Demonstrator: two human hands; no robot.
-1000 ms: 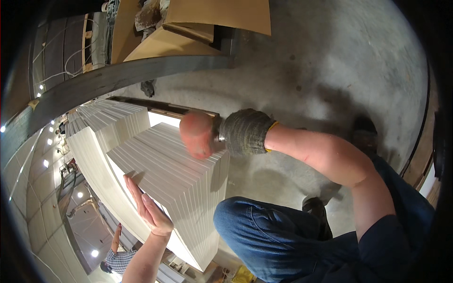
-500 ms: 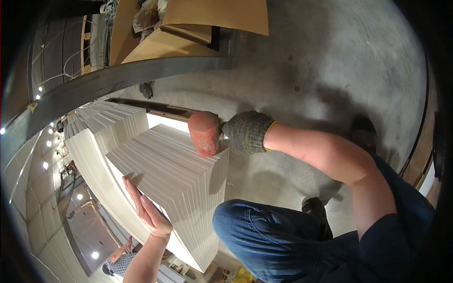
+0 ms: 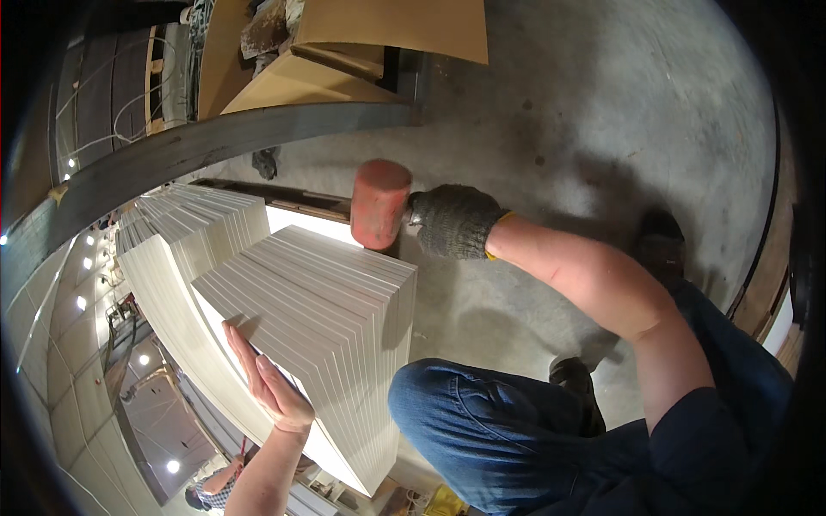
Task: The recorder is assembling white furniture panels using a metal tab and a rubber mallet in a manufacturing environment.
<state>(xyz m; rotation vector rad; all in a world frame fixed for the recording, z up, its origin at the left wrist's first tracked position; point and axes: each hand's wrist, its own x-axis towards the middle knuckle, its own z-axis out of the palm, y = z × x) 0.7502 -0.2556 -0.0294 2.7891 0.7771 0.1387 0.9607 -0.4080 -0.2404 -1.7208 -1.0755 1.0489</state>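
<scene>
In a grey knit work glove, my right hand (image 3: 460,222) grips a mallet (image 3: 380,205) with a worn red head. The head hangs just off the far right corner of a stack of white boards (image 3: 344,301), apart from it. Most of the mallet's handle is hidden by the glove. My bare left hand (image 3: 269,381) lies flat with fingers stretched against the left side of the same stack. The boards stand tightly side by side, their edges facing up.
More white boards (image 3: 202,224) stand behind this stack. A grey metal beam (image 3: 258,129) crosses beyond them, in front of an opened cardboard box (image 3: 344,86). Concrete floor (image 3: 602,112) lies to the right, near my bent knee (image 3: 465,413). Another person (image 3: 215,486) is at the lower left.
My right hand has lifted the mallet up and away from the board edges, where its head was resting against the stack's corner. My left hand stays in place.
</scene>
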